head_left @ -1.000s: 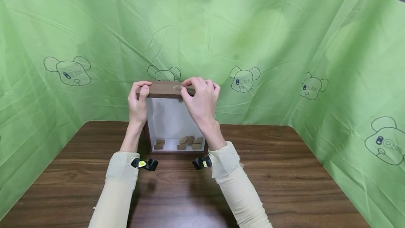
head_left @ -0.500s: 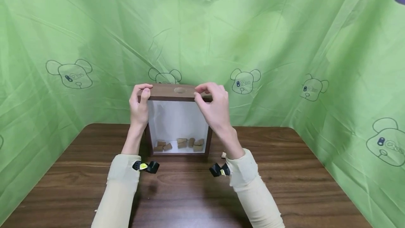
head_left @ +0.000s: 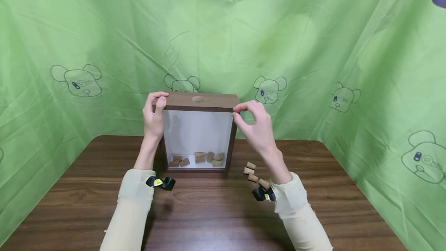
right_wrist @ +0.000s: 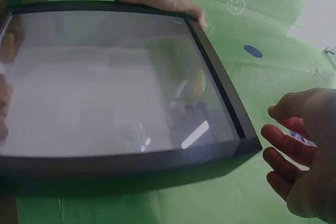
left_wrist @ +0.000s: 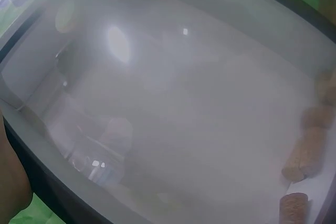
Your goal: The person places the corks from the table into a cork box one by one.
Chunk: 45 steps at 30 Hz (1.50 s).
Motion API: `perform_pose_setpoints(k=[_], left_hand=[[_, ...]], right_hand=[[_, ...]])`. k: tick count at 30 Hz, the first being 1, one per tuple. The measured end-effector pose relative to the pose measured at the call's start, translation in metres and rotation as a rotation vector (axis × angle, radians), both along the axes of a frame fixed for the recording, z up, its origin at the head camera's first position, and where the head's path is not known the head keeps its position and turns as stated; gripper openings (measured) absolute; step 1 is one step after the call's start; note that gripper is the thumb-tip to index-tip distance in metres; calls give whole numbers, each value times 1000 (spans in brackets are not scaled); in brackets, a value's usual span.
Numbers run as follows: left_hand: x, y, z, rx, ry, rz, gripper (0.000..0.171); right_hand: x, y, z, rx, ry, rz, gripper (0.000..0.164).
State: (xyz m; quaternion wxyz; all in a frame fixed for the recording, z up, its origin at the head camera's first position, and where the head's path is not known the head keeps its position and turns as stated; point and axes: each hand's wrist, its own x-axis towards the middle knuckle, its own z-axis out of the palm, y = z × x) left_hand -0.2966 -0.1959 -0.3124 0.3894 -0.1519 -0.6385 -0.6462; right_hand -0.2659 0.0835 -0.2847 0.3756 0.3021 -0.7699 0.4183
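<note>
Behind, green mouse-print curtain (head_left: 223,30); below, wood-grain table (head_left: 195,220). Clear-fronted shadow box (head_left: 219,101) upright on it — top-left corner gripped by left hand (head_left: 153,118), seemingly for steadiness. Just beside top-right corner, right hand (head_left: 258,127), fingertips narrowly parted, nothing visibly held. Corks (head_left: 184,162) inside — loose corks (head_left: 253,177) near right wrist strap (head_left: 258,194). Lettering (head_left: 84,83) on curtain perhaps "Qoo"; strap tags (head_left: 158,182) unreadable.

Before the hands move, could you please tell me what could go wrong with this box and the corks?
The box stands on its narrow side and only the left hand grips it, so it might tip if that grip slips. The hole in its top looks uncovered, so the corks inside could spill if it falls. The loose corks on the table appear near the right sleeve; lowering that arm might knock them rolling.
</note>
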Motion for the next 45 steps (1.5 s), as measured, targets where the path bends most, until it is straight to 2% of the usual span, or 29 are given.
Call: perform_pose_setpoints(k=[10,16,26,36,42,45], left_hand=[[3,1,0,-5,-19,0,41],[2,1,4,-13,0,4,41],[1,1,2,-16,3,8,37],[0,0,2,-11,15,10,34],[1,1,1,-8,8,6,30],[2,0,-1,-10,15,7,31]], right_hand=[[-3,31,-24,111,-67,-15,11],[-12,50,-40,230,-163,7,13],[-39,77,-84,406,-307,165,18],[-63,98,-129,477,-464,225,19],[-69,109,-152,518,-546,271,21],[-72,113,-160,541,-604,269,23]])
